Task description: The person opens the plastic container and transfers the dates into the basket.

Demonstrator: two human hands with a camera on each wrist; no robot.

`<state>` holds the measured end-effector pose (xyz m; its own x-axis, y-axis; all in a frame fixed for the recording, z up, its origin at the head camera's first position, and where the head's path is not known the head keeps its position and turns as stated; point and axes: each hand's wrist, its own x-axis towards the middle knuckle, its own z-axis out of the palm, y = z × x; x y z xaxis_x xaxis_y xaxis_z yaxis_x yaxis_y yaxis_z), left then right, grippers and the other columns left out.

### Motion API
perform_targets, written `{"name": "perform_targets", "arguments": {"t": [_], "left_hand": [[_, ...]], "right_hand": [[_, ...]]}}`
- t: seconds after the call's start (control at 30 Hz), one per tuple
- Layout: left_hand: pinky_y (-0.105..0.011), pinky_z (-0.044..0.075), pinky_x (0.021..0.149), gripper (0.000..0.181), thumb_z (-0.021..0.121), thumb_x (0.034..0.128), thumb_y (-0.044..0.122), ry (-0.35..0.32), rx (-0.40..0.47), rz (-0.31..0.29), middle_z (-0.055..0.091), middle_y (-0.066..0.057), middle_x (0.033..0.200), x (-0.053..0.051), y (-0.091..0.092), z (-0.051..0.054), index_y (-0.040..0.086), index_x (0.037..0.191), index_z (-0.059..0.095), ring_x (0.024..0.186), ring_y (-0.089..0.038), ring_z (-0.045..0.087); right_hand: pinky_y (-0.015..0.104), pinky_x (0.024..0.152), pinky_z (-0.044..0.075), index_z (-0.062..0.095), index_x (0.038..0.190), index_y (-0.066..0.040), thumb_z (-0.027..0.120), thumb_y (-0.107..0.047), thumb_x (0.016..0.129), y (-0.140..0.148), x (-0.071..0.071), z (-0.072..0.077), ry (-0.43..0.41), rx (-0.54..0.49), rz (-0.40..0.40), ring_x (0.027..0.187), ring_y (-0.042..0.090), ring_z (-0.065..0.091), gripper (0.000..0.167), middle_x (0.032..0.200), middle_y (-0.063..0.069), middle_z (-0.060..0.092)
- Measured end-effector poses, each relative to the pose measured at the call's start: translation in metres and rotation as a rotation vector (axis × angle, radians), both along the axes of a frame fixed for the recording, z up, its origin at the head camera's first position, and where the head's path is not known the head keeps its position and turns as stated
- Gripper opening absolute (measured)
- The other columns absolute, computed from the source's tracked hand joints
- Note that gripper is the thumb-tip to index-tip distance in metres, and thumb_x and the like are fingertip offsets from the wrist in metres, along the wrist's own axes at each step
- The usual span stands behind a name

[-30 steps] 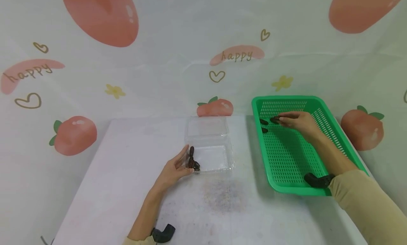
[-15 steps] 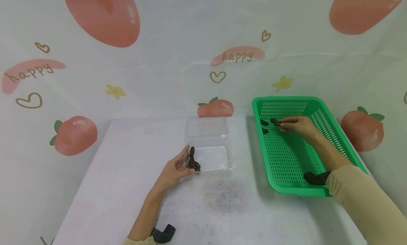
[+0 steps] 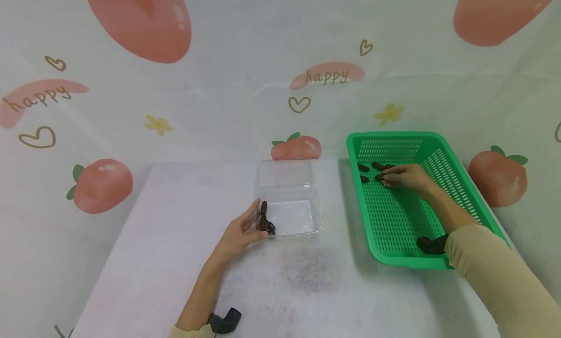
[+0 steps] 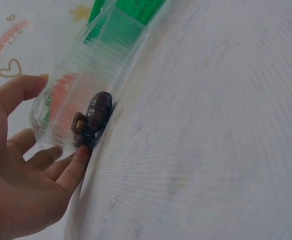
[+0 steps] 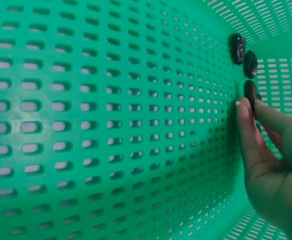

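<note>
In the green basket (image 3: 372,221), my right hand (image 3: 409,177) pinches a dark brown pupa (image 5: 250,92) between thumb and fingertips. Other brown pupae (image 3: 363,167) lie close by at the basket's far left; part of one is hidden behind my fingers. My left hand (image 3: 238,235) holds the left end of an open clear plastic box (image 3: 293,218), thumb at its front corner and fingers along the side. Several shiny, ringed pupae (image 4: 100,110) sit clustered at that end of the box, one standing out toward the back.
The hinged clear lid (image 3: 285,174) lies folded back toward the patterned wall cloth (image 3: 219,84). Both box and basket stand on a white table (image 3: 184,206), the basket to the right with raised walls. A greyish stain (image 3: 311,270) marks the tabletop in front of the box.
My right hand has shifted slightly toward me within the basket. Its fingertips are now at a nearer pupa, while the one they were at lies just behind. My left hand stays put.
</note>
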<state>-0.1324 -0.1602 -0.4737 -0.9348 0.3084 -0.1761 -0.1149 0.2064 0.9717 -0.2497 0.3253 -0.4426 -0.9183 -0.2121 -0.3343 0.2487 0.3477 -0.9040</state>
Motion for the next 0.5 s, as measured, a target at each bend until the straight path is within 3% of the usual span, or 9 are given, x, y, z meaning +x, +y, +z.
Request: {"name": "perform_targets", "arguments": {"t": [0.27, 0.5], "left_hand": [[-0.04, 0.032, 0.115, 0.088, 0.077, 0.0868, 0.014, 0.0, -0.011, 0.012, 0.019, 0.0, 0.164, 0.0012, -0.0004, 0.0006, 0.024, 0.159, 0.027, 0.148, -0.028, 0.022], [-0.04, 0.034, 0.114, 0.088, 0.077, 0.0872, 0.013, 0.008, -0.02, 0.004, 0.019, -0.001, 0.164, 0.0007, -0.0003, -0.001, 0.025, 0.159, 0.027, 0.147, -0.029, 0.024]], "right_hand": [[0.031, 0.086, 0.058, 0.044, 0.136, 0.021, 0.056, -0.007, 0.102, -0.0032, -0.001, 0.0011, -0.001, 0.07, -0.012, 0.084, 0.005, 0.07, 0.046, 0.098, 0.006, 0.074], [0.03, 0.084, 0.059, 0.044, 0.136, 0.021, 0.052, -0.007, 0.104, 0.0004, 0.001, -0.0011, -0.007, 0.088, -0.005, 0.083, 0.003, 0.069, 0.043, 0.105, 0.005, 0.07]]}}
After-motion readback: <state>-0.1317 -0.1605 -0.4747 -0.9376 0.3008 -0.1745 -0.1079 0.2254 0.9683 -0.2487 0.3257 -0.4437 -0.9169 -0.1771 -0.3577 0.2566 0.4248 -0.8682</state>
